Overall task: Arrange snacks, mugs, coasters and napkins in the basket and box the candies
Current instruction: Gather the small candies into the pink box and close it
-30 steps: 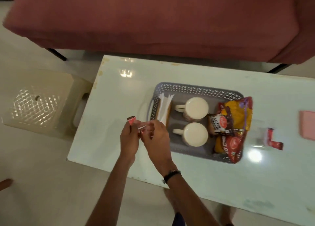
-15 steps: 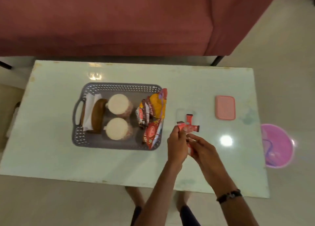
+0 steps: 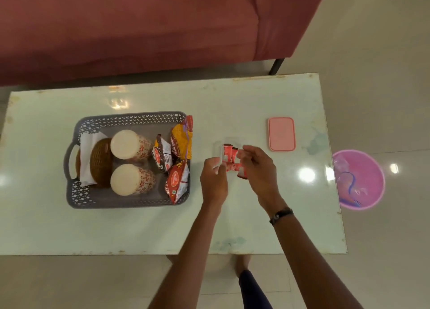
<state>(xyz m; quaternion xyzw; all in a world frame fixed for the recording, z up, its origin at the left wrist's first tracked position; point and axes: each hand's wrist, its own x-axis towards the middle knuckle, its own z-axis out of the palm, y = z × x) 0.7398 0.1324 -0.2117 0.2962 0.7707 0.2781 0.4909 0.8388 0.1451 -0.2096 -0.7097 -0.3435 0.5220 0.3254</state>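
A grey basket (image 3: pixel 130 119) on the left of the table holds two upturned mugs (image 3: pixel 131 144) (image 3: pixel 130 179), brown woven coasters (image 3: pixel 101 162), white napkins (image 3: pixel 89 138) and several snack packets (image 3: pixel 178 183). To the right of the basket a clear box (image 3: pixel 230 140) stands with red candies (image 3: pixel 229 156) in it. My left hand (image 3: pixel 214 180) grips the box's near left edge. My right hand (image 3: pixel 258 166) pinches the candies from the right. The pink lid (image 3: pixel 281 134) lies flat further right, apart from the box.
A red sofa (image 3: pixel 139 29) runs behind the white table (image 3: pixel 139 227). A pink bin (image 3: pixel 358 180) stands on the floor past the table's right end. My feet show under the near edge.
My hands carried a candy from left of the basket to its right side. They now meet at the clear box, where the candies sit together.
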